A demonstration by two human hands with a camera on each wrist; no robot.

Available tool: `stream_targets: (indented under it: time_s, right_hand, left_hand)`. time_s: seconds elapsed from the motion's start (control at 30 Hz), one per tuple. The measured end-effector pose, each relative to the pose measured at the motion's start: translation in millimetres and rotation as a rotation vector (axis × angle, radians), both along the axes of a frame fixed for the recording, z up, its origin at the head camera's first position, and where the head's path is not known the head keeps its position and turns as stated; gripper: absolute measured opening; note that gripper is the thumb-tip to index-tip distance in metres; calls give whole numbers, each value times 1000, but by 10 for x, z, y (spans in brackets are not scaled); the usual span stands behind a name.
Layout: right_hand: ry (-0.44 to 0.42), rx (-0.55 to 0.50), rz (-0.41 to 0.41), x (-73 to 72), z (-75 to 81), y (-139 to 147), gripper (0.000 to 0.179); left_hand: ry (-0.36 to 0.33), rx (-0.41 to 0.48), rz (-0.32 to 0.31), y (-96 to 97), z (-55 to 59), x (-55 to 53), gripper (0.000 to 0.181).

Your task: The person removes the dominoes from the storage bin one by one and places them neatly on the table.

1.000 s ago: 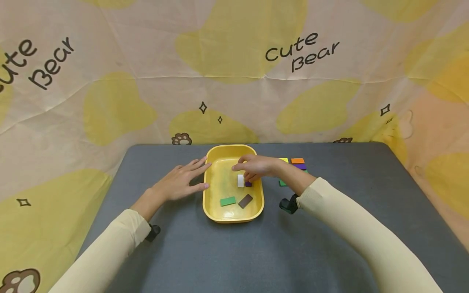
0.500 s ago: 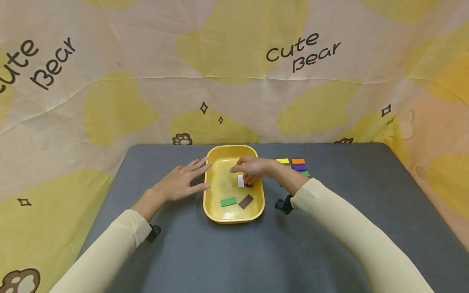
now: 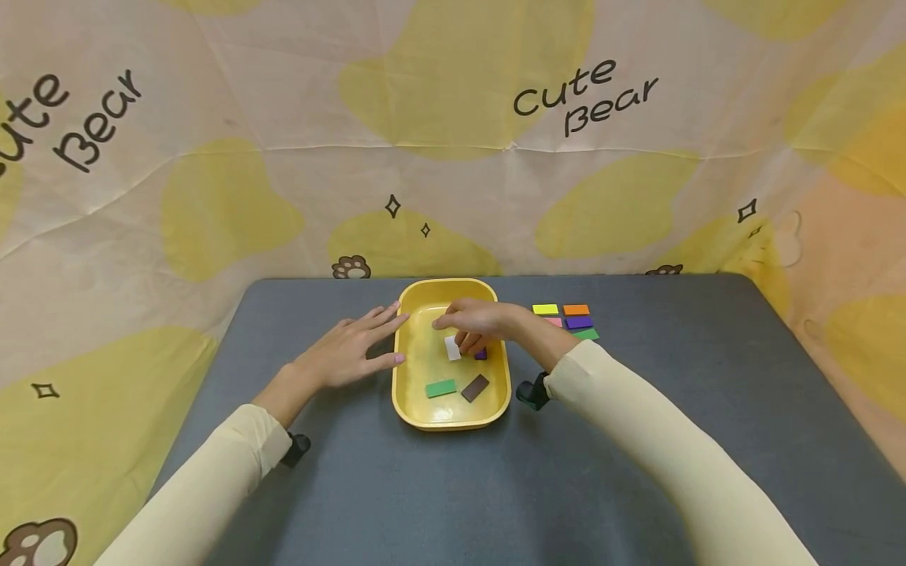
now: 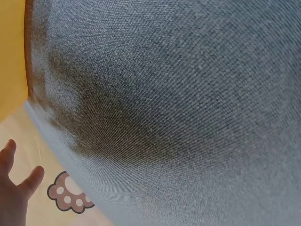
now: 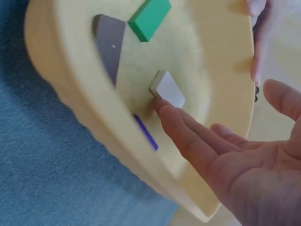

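A yellow plastic tub [image 3: 451, 423] sits near the table's far edge. My left hand [image 3: 348, 350] is at its left rim with the fingers spread, and grips nothing. Over the tub's inside is my right hand [image 3: 484, 318]. The right wrist view shows its fingers [image 5: 188, 134] stretched out, the tips at a white rectangular block [image 5: 168, 89], the thumb held apart. A purple block [image 3: 481, 354] lies just right of these fingers, partly hidden by them in the head view. Towards the tub's near end lie a green block [image 3: 441, 388] and a dark brown block [image 3: 475, 387], flat on the bottom.
Right of the tub, on the grey table [image 3: 396, 495], several coloured blocks lie in rows, among them a yellow block [image 3: 545, 310], an orange block [image 3: 576, 310] and a green block [image 3: 586, 335]. A patterned cloth [image 3: 453, 189] hangs behind the table.
My right hand has moved left inside the tub, and the white block has slid left and tilted slightly with it. More of the blocks on the right now show. My left hand stays put.
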State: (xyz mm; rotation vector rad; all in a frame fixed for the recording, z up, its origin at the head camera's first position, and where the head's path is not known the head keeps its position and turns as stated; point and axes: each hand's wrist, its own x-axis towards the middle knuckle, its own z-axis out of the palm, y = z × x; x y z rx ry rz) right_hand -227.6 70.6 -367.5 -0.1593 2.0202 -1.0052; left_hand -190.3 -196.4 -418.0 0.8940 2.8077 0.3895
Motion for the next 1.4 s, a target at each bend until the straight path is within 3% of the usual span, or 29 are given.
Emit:
stream_targets:
  time_s: [0.3,0.67,1.4]
  right_hand:
    - [-15,-6,-11,-32,-7,-138,64]
    - [-11,-54,-1,8,-102,-337,50]
    - [-57,-151,24,82,-179,-546,50]
  left_hand:
    - [4,7,-13,-6,8,1,78]
    - [4,-5,-8,-7,-3,-13,77]
    - [7,21,-25,-3,28,10,74]
